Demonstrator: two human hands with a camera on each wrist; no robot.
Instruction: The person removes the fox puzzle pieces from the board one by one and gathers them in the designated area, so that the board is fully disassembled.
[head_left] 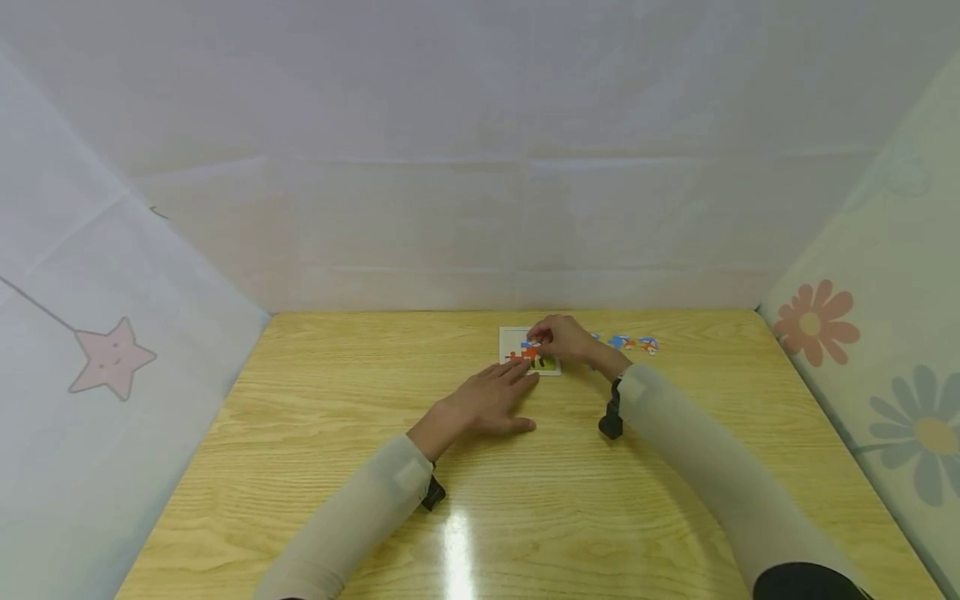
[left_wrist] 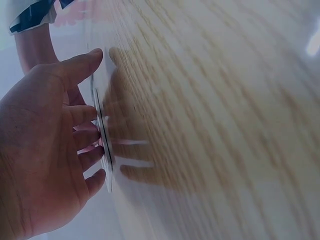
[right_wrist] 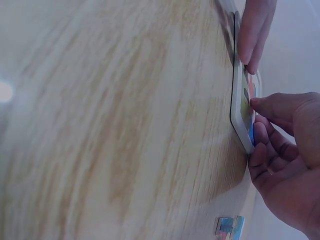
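A small square jigsaw puzzle tray [head_left: 504, 342] with a white border lies near the back of the table. Red, blue and green pieces [head_left: 528, 352] are fitted in part of it. My left hand [head_left: 491, 402] lies flat with straight fingers, and its fingertips rest on the tray's front left edge. Over the tray's right side, my right hand [head_left: 567, 338] has its thumb and fingers curled together, pinching a puzzle piece that they mostly hide. In the right wrist view, the right thumb [right_wrist: 270, 105] presses at the picture, with a bit of blue beside the fingers.
Several loose puzzle pieces [head_left: 636, 343] in blue, white and orange lie right of the tray, partly behind the right wrist. The wooden table [head_left: 337, 400] meets a pale cloth backdrop [head_left: 405, 233] behind, with cloth sides left and right.
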